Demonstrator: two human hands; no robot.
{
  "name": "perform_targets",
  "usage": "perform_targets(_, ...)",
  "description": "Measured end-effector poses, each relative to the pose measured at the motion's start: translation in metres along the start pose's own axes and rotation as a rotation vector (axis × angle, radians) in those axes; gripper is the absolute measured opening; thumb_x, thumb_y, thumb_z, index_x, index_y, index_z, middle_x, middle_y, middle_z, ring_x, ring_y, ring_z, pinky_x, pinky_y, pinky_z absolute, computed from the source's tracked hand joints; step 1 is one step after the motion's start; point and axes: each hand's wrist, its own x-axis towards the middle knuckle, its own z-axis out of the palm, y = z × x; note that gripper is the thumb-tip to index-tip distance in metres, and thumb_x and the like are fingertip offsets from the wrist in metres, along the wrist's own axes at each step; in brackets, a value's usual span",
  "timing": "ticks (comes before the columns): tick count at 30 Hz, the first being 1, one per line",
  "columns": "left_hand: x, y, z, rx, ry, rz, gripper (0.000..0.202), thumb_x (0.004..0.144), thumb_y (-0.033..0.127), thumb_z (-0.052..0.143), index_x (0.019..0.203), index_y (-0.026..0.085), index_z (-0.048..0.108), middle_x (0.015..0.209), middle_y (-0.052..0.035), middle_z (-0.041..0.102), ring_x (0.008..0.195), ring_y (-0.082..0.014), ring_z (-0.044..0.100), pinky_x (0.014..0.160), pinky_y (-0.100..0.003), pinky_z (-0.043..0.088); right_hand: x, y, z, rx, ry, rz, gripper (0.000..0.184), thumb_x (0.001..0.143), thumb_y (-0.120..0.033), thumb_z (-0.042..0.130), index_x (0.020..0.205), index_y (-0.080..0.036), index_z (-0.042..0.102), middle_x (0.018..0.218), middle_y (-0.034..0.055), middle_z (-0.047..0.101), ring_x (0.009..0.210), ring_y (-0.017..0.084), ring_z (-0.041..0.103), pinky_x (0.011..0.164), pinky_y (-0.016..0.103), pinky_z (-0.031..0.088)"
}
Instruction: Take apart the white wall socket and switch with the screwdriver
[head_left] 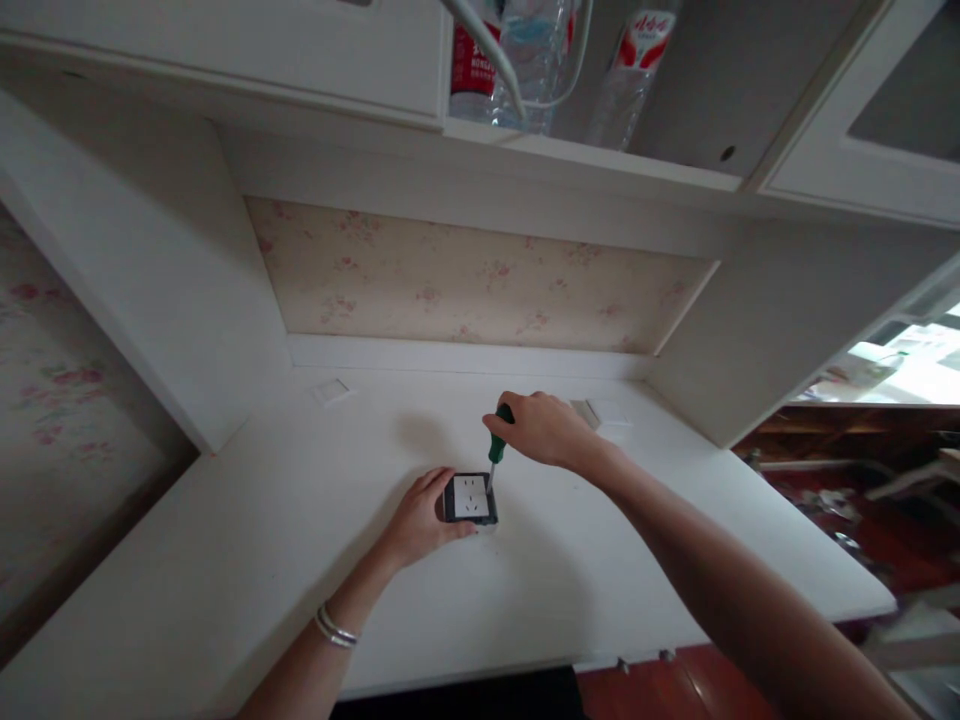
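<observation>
"Where is the socket [471, 497]?"

"Just below the middle of the picture, on the white desk [315, 470]. It has a white face with little slots and a black edge all around."

"What is the left hand [420, 518] doing?"

"It holds the socket from the left side. The fingers are at the far corner, and the thumb is along the near edge. There are shiny bracelets [335, 627] on that wrist."

"And the right hand [547, 425]?"

"It is wrapped round the green handle of a screwdriver [496, 448]. The screwdriver leans a bit, with its tip down at the right edge of the socket."

"Is the tip in a screw?"

"I can't tell, it's too small. The two hands are near each other but don't touch."

"What else is on the desk?"

"A thin white square ring [330, 390] lies to the left of the middle, near the back. Some flat pale pieces [611, 412] lie behind the right hand."

"And up high?"

"Plastic bottles [637, 70] on a shelf at the top, with a white cord [495, 55] in front. Flowery wallpaper [450, 280] is under that."
</observation>
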Motion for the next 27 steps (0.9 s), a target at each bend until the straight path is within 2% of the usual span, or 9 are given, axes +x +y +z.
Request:
perform_targets(4, -0.001, 0.003, -0.001, -0.006, -0.006, -0.017, 0.083, 0.059, 0.047, 0.081, 0.132, 0.021, 0.051, 0.138, -0.0117, 0.05, 0.128, -0.0314, 0.043, 0.109, -0.043, 0.033, 0.0, 0.006, -0.014, 0.131, -0.171, -0.194, 0.037, 0.09, -0.047, 0.039, 0.108, -0.02, 0.057, 0.085, 0.0084, 0.07, 0.072, 0.02, 0.06, 0.062, 0.028, 0.037)
perform_targets(8, -0.001, 0.004, -0.002, -0.002, -0.016, -0.032, 0.083, 0.06, 0.047, 0.08, 0.132, 0.022, 0.05, 0.139, -0.0116, 0.049, 0.129, -0.0316, 0.043, 0.109, -0.044, 0.033, -0.003, 0.007, -0.028, 0.194, -0.344, -0.354, 0.027, 0.085, -0.038, 0.05, 0.108, -0.025, 0.058, 0.092, 0.0047, 0.07, 0.073, 0.017, 0.06, 0.061, 0.025, 0.039)
perform_targets(10, -0.001, 0.003, -0.002, 0.004, -0.013, -0.035, 0.084, 0.06, 0.047, 0.08, 0.133, 0.021, 0.05, 0.139, -0.0117, 0.048, 0.129, -0.0316, 0.043, 0.109, -0.045, 0.033, -0.003, 0.005, -0.029, 0.087, -0.315, -0.301, 0.029, 0.085, -0.045, 0.05, 0.102, -0.025, 0.062, 0.089, 0.0066, 0.07, 0.075, 0.021, 0.061, 0.063, 0.029, 0.04)
perform_targets(14, -0.001, 0.001, -0.002, -0.003, -0.008, -0.023, 0.083, 0.059, 0.048, 0.08, 0.133, 0.023, 0.05, 0.139, -0.011, 0.049, 0.128, -0.0314, 0.044, 0.109, -0.045, 0.034, 0.002, 0.002, -0.022, -0.189, -0.091, -0.112, 0.056, 0.085, -0.066, 0.038, 0.094, -0.019, 0.066, 0.088, 0.0164, 0.069, 0.083, 0.033, 0.064, 0.067, 0.039, 0.042)
perform_targets(16, -0.001, 0.001, -0.003, -0.011, -0.004, -0.015, 0.082, 0.06, 0.048, 0.08, 0.132, 0.022, 0.05, 0.138, -0.0111, 0.05, 0.128, -0.0316, 0.044, 0.108, -0.045, 0.034, 0.007, 0.005, -0.021, -0.192, -0.11, -0.138, 0.052, 0.085, -0.062, 0.041, 0.098, -0.019, 0.065, 0.09, 0.0162, 0.069, 0.083, 0.031, 0.064, 0.067, 0.038, 0.043)
perform_targets(19, 0.0, 0.002, -0.003, -0.02, -0.013, -0.012, 0.082, 0.06, 0.048, 0.08, 0.132, 0.022, 0.051, 0.137, -0.0115, 0.05, 0.127, -0.0318, 0.045, 0.108, -0.045, 0.035, 0.012, 0.012, -0.024, -0.121, -0.256, -0.275, 0.037, 0.082, -0.051, 0.053, 0.106, -0.024, 0.062, 0.091, 0.0102, 0.07, 0.078, 0.025, 0.063, 0.063, 0.032, 0.042)
perform_targets(21, 0.0, 0.002, -0.003, -0.02, -0.018, -0.014, 0.083, 0.059, 0.046, 0.081, 0.132, 0.022, 0.05, 0.137, -0.011, 0.051, 0.127, -0.0316, 0.045, 0.107, -0.045, 0.035, 0.013, 0.015, -0.025, -0.107, -0.297, -0.306, 0.042, 0.079, -0.054, 0.057, 0.11, -0.026, 0.061, 0.091, 0.0089, 0.07, 0.076, 0.025, 0.063, 0.061, 0.031, 0.042)
perform_targets(24, 0.0, 0.002, -0.003, -0.018, -0.007, -0.015, 0.084, 0.058, 0.047, 0.081, 0.132, 0.021, 0.05, 0.137, -0.011, 0.05, 0.127, -0.0312, 0.045, 0.108, -0.045, 0.035, 0.012, 0.013, -0.022, -0.148, -0.178, -0.211, 0.053, 0.082, -0.065, 0.047, 0.103, -0.02, 0.064, 0.089, 0.0147, 0.069, 0.078, 0.029, 0.064, 0.064, 0.037, 0.042)
perform_targets(27, 0.0, 0.001, -0.002, -0.025, 0.0, -0.001, 0.083, 0.058, 0.049, 0.081, 0.131, 0.021, 0.051, 0.136, -0.0109, 0.052, 0.126, -0.0309, 0.046, 0.108, -0.045, 0.035, 0.011, 0.01, -0.019, -0.141, -0.122, -0.264, 0.043, 0.09, -0.053, 0.042, 0.097, -0.017, 0.066, 0.089, 0.0158, 0.069, 0.081, 0.027, 0.063, 0.069, 0.036, 0.042)
